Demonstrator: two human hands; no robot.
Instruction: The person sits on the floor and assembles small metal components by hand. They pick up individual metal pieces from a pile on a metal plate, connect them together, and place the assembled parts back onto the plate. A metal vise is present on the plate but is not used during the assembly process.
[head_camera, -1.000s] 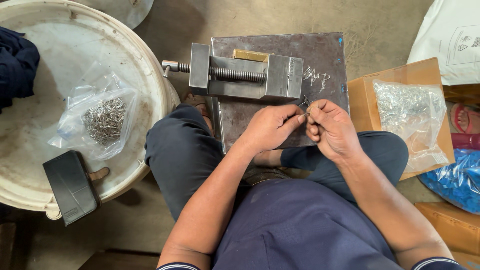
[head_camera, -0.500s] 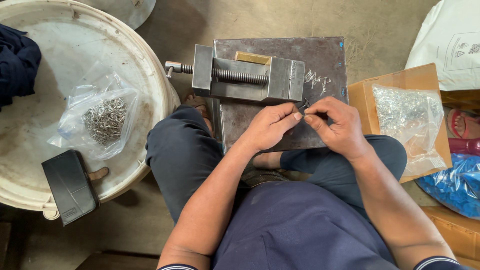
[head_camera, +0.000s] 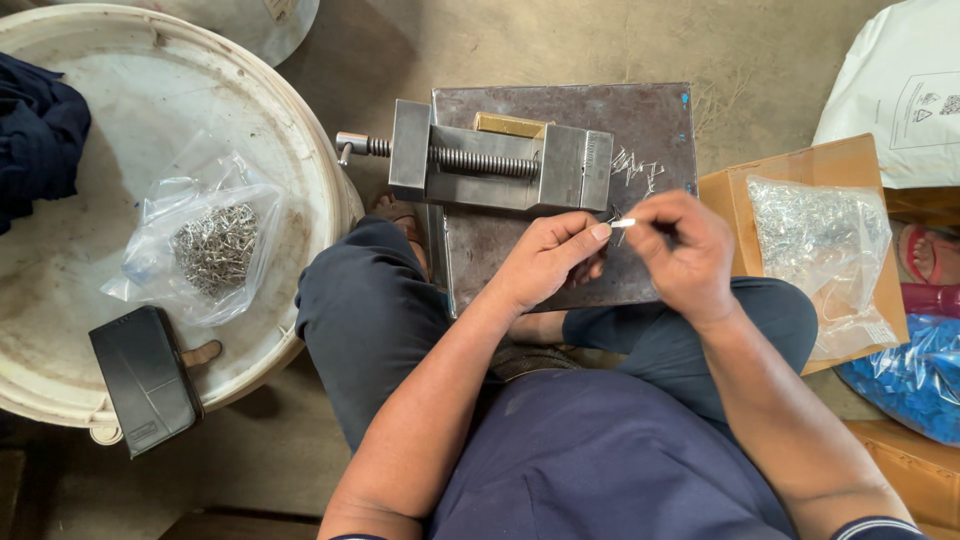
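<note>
Just beside the vise (head_camera: 500, 165), over the steel plate (head_camera: 560, 270), my left hand (head_camera: 545, 262) and right hand (head_camera: 680, 245) both pinched one small metal pin (head_camera: 622, 223). With so thin a grip, it could slip and fall among the loose pins (head_camera: 635, 168).

A small, thin, pale metal pin (head_camera: 622, 223) sits lying roughly level just right of the frame's centre, pinched at both ends between the fingertips of the left hand (head_camera: 548, 260) and the right hand (head_camera: 682, 252), above a dark steel plate (head_camera: 560, 270).
</note>
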